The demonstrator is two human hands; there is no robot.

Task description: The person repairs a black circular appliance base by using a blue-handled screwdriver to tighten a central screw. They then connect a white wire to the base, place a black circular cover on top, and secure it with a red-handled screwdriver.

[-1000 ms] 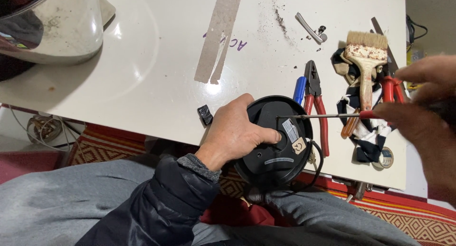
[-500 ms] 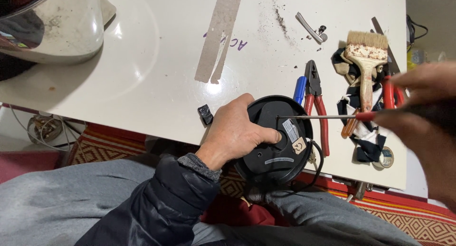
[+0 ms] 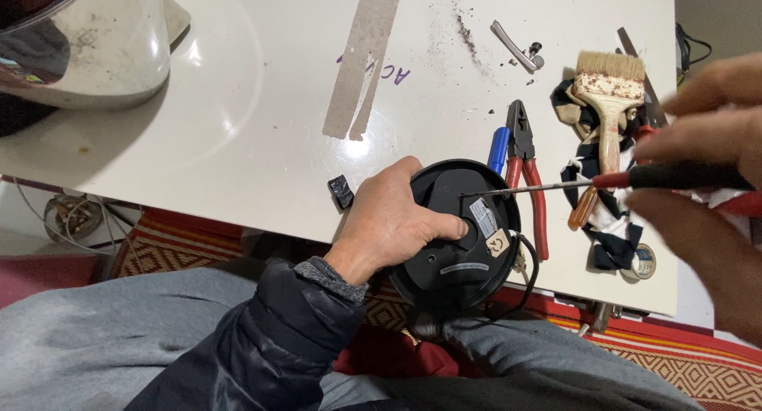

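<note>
The round black base sits underside up at the near edge of the white worktop, partly overhanging the lap, so its screw holes face upward. The left hand lies flat over it, fingers pressing down, apparently to stop it turning. The right hand grips the red-and-black screwdriver by the handle, its thin shaft laid nearly level with the tip at a hole near the rim. Red-handled pliers and a paintbrush lie just beside, within reach.
</note>
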